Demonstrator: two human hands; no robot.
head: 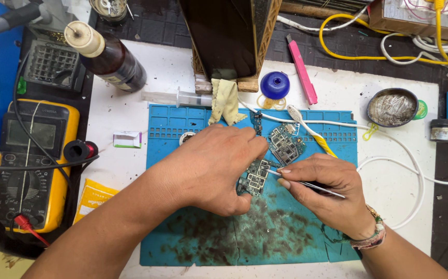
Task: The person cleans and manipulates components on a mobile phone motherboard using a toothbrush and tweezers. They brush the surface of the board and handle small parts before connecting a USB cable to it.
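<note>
While the left hand [208, 168] pinches the circuit board [255, 178], the right hand [324, 188] grips tweezers [306, 183].

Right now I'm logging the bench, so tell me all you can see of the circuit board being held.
The circuit board is small, dark green and crowded with silvery shielded parts. It lies nearly flat, just over the blue mat. The left hand pinches its left edge; tweezers in the right hand touch its right side. Its underside is hidden.

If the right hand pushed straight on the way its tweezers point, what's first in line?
The right hand aims its tweezers leftward; their tip already looks to meet the circuit board steadied by the left hand, though depth is unclear.
</note>
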